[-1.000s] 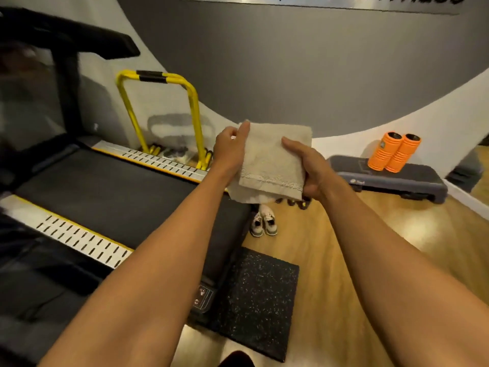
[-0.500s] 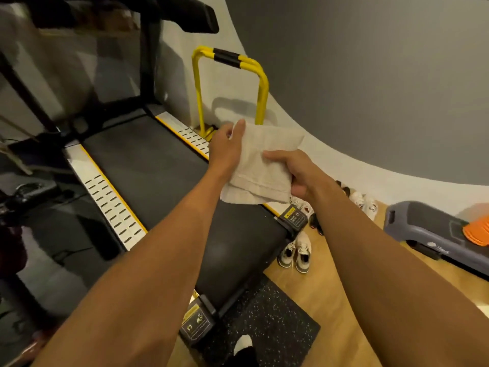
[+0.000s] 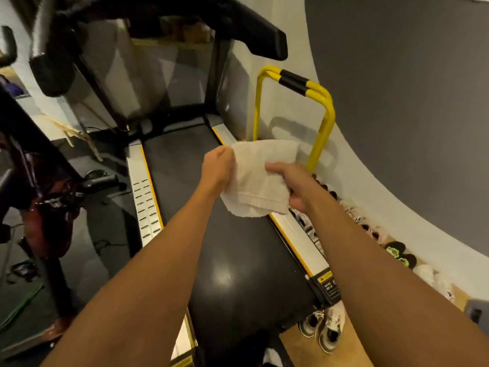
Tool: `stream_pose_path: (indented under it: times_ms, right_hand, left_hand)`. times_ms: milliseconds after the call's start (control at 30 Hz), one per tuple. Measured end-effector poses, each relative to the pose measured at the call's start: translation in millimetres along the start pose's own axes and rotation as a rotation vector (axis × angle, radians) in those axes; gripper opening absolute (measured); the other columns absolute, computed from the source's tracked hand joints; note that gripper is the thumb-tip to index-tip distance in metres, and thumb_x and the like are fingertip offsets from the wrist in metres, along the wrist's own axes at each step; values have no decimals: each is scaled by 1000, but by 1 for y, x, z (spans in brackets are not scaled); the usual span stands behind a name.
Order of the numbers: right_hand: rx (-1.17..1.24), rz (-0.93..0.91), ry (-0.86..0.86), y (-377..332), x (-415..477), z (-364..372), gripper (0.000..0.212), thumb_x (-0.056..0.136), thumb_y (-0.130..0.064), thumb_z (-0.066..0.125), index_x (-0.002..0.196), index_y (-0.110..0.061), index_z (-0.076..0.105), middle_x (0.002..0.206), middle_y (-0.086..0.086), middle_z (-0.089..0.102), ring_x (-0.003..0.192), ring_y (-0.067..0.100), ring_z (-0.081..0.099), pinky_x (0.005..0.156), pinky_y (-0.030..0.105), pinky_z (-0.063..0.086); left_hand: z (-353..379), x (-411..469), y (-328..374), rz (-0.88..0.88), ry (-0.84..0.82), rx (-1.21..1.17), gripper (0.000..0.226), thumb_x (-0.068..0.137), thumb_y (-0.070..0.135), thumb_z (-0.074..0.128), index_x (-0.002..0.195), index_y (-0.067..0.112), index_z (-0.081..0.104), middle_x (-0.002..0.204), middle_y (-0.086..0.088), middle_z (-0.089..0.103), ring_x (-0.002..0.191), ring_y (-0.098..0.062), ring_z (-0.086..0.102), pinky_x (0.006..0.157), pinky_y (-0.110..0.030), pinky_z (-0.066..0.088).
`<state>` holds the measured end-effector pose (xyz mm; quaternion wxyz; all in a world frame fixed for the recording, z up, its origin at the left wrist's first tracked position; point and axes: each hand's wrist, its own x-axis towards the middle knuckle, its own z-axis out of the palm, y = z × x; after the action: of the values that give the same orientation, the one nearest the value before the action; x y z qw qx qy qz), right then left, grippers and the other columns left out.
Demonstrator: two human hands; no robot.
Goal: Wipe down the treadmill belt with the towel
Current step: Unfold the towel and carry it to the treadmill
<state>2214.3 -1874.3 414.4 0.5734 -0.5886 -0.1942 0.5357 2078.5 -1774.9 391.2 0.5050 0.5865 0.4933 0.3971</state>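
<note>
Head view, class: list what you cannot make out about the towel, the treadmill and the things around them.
- Treadmill belt: near end cut off by the bottom edge and forearms.
- Towel: held by left hand and right hand; how it is folded stays hidden.
- Warning label: print too small.
- Console: blurred, cut by top edge.
- Shoes: some hidden behind the right forearm.

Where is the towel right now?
In the head view, the towel is mid-frame, held up between the left hand and right hand, above the treadmill belt.
</note>
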Motion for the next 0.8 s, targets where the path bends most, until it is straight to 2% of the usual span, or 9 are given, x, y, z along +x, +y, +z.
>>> stream_pose_path:
  times_ms: [33,100,133,200,267,333,533,700,800]
  right_hand:
    - [-27,6,-19,-7,14,-1,34,84,-11,69,117,-10,61,100,11,72,87,25,70,65,35,57]
    - [-78,11,-76,-21,41,0,31,85,-9,68,115,-11,60,98,10,71,84,24,69,62,34,56]
    - [-96,8,-104,-26,53,2,30,86,-8,66,115,-11,60,97,9,71,83,24,68,62,34,56]
    - [-116,5,-158,-33,78,9,25,87,-5,63,112,-8,62,93,9,71,81,23,68,63,33,55]
    - [-113,42,-201,-35,99,20,17,88,-5,62,105,-8,63,90,9,71,79,22,69,64,33,56]
    - [-100,81,-244,-35,122,33,21,88,-6,62,109,-7,63,91,10,72,80,24,70,65,34,57]
    - [-128,149,-314,-39,204,74,36,82,-11,68,117,-7,61,101,14,72,92,30,70,75,43,58]
    - [-116,189,-360,-45,288,125,35,82,-9,67,117,-6,60,101,14,73,91,30,71,76,47,58]
    - [-98,210,-366,-53,342,164,33,84,-6,64,117,-5,60,104,16,72,92,31,71,76,48,58]
  left_hand:
    - [0,10,-1,-23,16,-8,14,77,13,48,66,17,56,71,2,51,71,-16,45,67,-33,39]
    - [1,26,-2,-42,31,9,21,82,3,52,87,14,69,83,5,62,78,-11,57,71,-27,48]
    - [1,33,-3,-47,51,20,25,83,1,54,97,12,71,90,4,66,83,-10,60,72,-22,50]
    - [1,50,-7,-50,110,41,29,82,4,57,106,14,70,99,3,69,93,-11,63,76,-23,51]
    - [-2,69,-13,-72,178,55,30,80,7,58,105,18,69,100,5,69,97,-13,64,82,-29,53]
    - [-8,88,-16,-102,230,55,30,79,8,58,103,20,68,99,6,69,97,-13,64,83,-31,54]
    - [-33,154,-28,-103,300,79,32,82,8,60,111,14,69,99,7,69,94,-9,63,75,-21,49]
    - [-60,240,-49,-120,332,96,31,80,13,62,111,16,69,104,4,71,99,-11,65,90,-34,54]
    - [-81,299,-54,-133,357,76,32,79,14,63,111,15,69,104,4,71,100,-10,66,92,-37,55]
